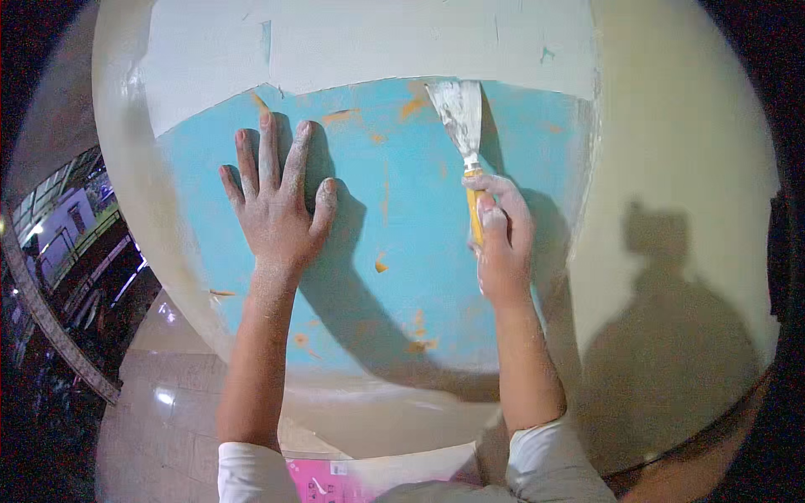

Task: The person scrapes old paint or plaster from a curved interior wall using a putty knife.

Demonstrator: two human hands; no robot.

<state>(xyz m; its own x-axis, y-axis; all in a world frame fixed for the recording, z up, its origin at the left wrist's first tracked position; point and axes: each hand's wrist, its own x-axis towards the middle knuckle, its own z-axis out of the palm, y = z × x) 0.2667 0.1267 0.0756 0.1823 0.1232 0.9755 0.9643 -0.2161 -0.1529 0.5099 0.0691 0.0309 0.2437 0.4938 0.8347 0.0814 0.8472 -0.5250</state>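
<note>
below, a pink sheet bears a white label, right grip clasping a scraper, left grip splayed.

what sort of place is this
Probably a building interior being refinished: the right hand holds a white-smeared scraper at a patchy blue and white wall, with a shiny tiled floor below.

The scraper has a yellow handle and a flared metal blade smeared with white; it sits right of centre, handle near, blade far, its edge at the border of the white layer; the turquoise surface spreads on the near side of that border, flecked with orange patches, its far edge curved.
</note>
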